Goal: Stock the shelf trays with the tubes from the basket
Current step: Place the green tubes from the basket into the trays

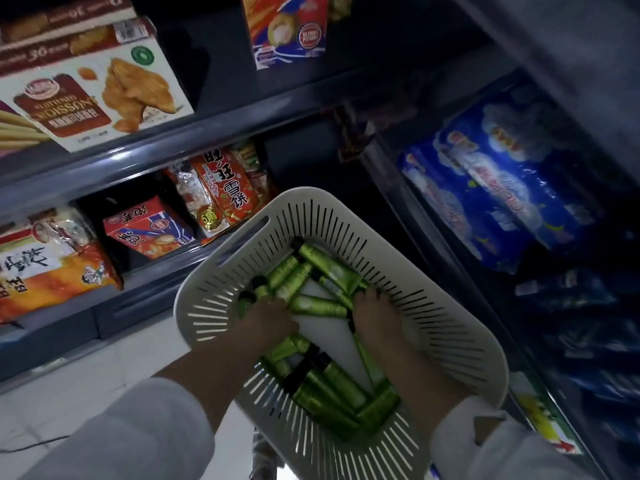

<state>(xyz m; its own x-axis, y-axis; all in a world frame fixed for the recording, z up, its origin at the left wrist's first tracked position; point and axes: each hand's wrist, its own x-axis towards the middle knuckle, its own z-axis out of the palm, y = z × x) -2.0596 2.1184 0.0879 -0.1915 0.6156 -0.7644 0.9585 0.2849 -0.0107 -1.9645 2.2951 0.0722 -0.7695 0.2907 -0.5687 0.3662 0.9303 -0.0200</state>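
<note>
Head view, dim light.

- Basket [450, 306]: white, slotted walls, lying below me between two shelf units. I cannot tell what is bearing it.
- Tubes [322, 265]: green with black caps, all lying loose inside the basket. One heap is lying at the far end and another at the near end [332, 386]. A bare strip of basket floor is showing between them.
- Left hand [272, 318]: I am reaching it into the basket from the near left, back of the hand facing up. The fingers are bending down into the far heap, touching tubes at its left edge. Fingertips are hidden, so I cannot tell whether they are closing round a tube.
- Right hand [375, 318]: I am reaching it in along the right wall. Its fingers [362, 294] are lying on tubes at the right edge of the far heap. They are too blurred to say whether they are pinching or only resting.
- Both arms are wearing white sleeves [138, 434].

Surroundings:
- Left shelf [173, 147]: dark rail. A croissant box [104, 98] is sitting above it.
- Red snack bags [225, 188] and an orange bag [45, 271] are sitting on the tier below.
- Right unit is holding blue packs [502, 188].
- Pale tiled floor [86, 375] is showing at lower left.
</note>
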